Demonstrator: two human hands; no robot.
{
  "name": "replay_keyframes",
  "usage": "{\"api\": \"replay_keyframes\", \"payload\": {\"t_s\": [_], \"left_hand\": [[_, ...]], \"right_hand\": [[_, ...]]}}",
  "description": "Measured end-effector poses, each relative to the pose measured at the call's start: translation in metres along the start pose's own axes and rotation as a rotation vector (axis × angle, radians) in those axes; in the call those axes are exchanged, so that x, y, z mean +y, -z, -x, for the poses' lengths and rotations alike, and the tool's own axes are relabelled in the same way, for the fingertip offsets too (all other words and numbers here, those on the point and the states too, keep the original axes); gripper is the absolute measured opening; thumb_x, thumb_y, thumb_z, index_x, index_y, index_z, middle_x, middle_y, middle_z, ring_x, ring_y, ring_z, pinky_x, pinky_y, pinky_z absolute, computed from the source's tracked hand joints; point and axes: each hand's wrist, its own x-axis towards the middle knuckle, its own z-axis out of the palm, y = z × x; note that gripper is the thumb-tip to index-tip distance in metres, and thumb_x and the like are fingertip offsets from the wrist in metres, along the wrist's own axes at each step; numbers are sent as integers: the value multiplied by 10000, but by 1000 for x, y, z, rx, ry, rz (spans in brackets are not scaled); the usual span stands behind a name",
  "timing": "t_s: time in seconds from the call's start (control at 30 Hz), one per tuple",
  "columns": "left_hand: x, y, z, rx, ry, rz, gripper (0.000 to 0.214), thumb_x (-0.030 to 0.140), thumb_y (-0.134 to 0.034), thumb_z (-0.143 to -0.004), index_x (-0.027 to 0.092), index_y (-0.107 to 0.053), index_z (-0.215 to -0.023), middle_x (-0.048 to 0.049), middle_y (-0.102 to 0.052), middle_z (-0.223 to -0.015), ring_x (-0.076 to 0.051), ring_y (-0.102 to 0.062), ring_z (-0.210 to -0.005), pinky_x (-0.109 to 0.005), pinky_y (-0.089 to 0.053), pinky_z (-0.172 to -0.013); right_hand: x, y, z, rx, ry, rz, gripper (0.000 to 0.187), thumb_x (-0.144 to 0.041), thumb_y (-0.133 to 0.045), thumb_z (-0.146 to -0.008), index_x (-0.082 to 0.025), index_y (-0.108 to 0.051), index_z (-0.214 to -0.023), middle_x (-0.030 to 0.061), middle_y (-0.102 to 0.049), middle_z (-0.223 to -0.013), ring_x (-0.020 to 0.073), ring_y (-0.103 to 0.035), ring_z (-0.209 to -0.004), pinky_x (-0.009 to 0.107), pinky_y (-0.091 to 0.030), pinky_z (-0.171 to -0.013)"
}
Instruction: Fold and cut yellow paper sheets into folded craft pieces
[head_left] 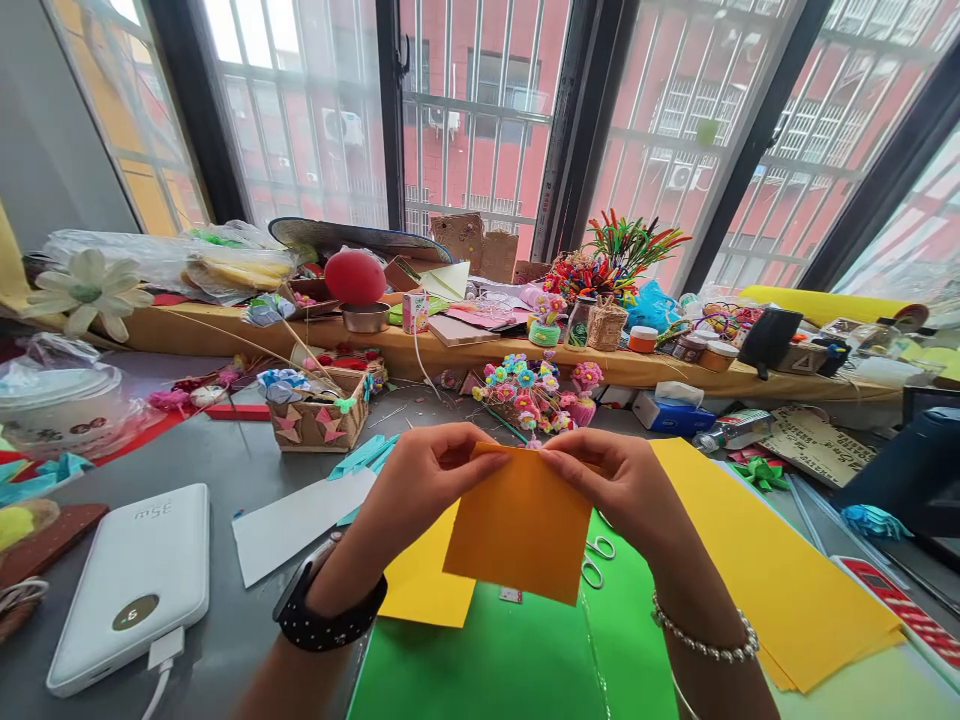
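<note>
A square of orange-yellow paper (517, 530) hangs upright in front of me, its top edge pinched from both sides. My left hand (442, 465) grips that edge near its left part, thumb on the near face. My right hand (607, 475) pinches the same edge a little further right, the two thumbs close together. Beneath lies a green sheet (480, 670) with a lighter yellow paper (427, 580) on it. Scissors (600, 562) rest on the green sheet, partly hidden behind the held paper and my right hand.
A white power bank (139, 580) with a cable sits at the left. White paper (300, 525) and a decorated box (319, 415) lie behind it. Large yellow sheets (772, 560) spread at the right. Crochet flowers (525, 390) stand before a cluttered ledge (465, 345).
</note>
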Motion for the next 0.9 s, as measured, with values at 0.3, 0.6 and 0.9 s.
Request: {"api": "replay_keyframes", "payload": {"t_s": [0.3, 0.6, 0.9], "left_hand": [[-3, 20, 2, 141, 31, 29, 247, 403, -610, -666, 159, -630, -699, -12, -625, -676, -149, -553, -655, -198, -420, -549], [-4, 12, 0, 224, 20, 86, 195, 359, -632, -662, 167, -626, -695, 21, -600, -636, -111, -525, -615, -166, -379, -506], [-5, 10, -7, 339, 65, 478, 238, 339, -651, -653, 156, -639, -806, -18, -666, -800, -146, -585, -758, -207, -458, -654]], "right_hand": [[12, 29, -1, 93, -41, 34, 236, -364, -616, -682, -149, -652, -771, 49, -666, -687, 172, -618, -634, 280, -501, -583], [7, 14, -3, -47, -41, -12, 296, -396, -622, -671, -167, -624, -859, 58, -663, -808, 185, -612, -726, 289, -495, -630], [7, 1, -4, 36, -117, -142, 267, -398, -620, -670, -147, -663, -751, 43, -682, -713, 151, -597, -610, 230, -439, -498]]}}
